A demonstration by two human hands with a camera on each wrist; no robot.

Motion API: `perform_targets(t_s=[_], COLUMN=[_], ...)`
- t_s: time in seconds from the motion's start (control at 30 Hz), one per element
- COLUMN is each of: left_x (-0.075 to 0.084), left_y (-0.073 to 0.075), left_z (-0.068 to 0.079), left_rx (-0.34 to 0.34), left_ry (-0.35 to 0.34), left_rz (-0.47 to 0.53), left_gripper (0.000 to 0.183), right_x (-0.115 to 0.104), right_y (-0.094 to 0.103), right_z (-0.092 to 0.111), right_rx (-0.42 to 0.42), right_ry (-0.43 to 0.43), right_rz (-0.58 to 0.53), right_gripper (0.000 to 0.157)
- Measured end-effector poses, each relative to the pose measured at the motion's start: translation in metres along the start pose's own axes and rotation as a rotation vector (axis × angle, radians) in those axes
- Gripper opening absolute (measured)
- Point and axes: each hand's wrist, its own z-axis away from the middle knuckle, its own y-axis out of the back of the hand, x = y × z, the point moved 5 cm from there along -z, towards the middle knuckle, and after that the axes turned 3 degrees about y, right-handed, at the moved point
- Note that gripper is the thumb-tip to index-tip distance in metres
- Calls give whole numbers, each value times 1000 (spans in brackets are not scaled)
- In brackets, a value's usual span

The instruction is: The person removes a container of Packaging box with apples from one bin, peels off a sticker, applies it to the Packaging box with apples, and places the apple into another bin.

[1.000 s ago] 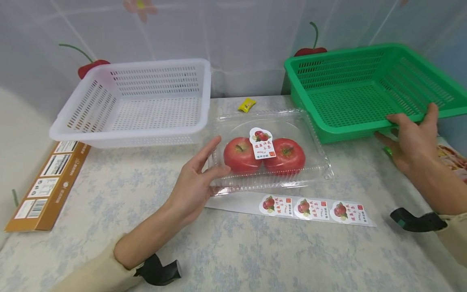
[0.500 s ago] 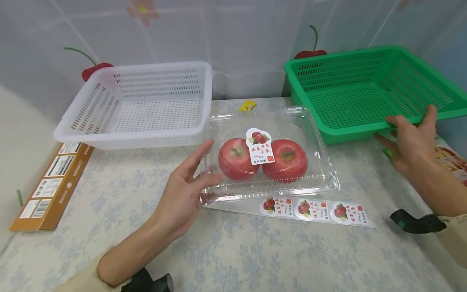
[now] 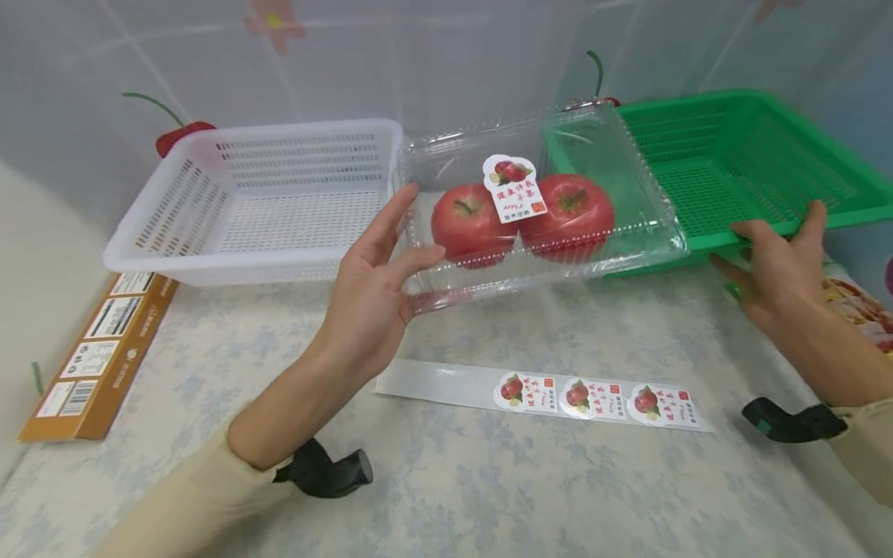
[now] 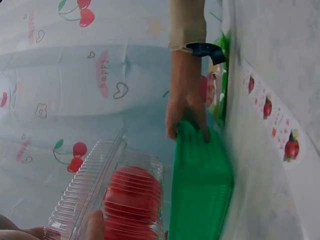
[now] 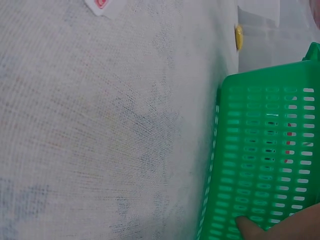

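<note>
My left hand grips the near left corner of a clear plastic clamshell box, thumb on top. Inside sit two red apples, and an apple sticker is on the lid. The box is held up off the table, tilted, its right part overlapping the green basket in the head view. My right hand holds that basket's near rim, with fingers against its outer wall, as the right wrist view also shows. From the left wrist view, the box appears beside the basket.
A white basket stands at the back left, with an orange-brown carton in front of it. A strip of apple stickers lies on the patterned tablecloth. A food packet is at the right. A small yellow packet lies near the back edge.
My left hand has lifted the clamshell box off the table and carried it up, back and rightward, tilting it toward the green basket. My right hand keeps its hold on the basket rim.
</note>
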Motion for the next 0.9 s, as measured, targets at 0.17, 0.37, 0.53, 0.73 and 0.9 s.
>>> perform_targets(t_s=[0.17, 0.37, 0.53, 0.73, 0.9], left_x=[9, 22, 24, 17, 2], left_y=[-20, -50, -81, -113, -137], left_z=[-30, -61, -82, -99, -110], left_rx=[7, 0, 9, -4, 2], left_ry=[-6, 12, 29, 79, 95], left_rz=[10, 56, 102, 148, 193], left_gripper=[65, 63, 58, 49, 45], right_x=[3, 4, 3, -1, -3], right_y=[-4, -6, -4, 3, 1], right_z=[0, 3, 4, 2, 1], right_rx=[-4, -22, -29, -27, -29], right_ry=[-9, -2, -4, 0, 1], right_rz=[1, -10, -35, -81, -53], right_gripper=[97, 96, 97, 99, 98])
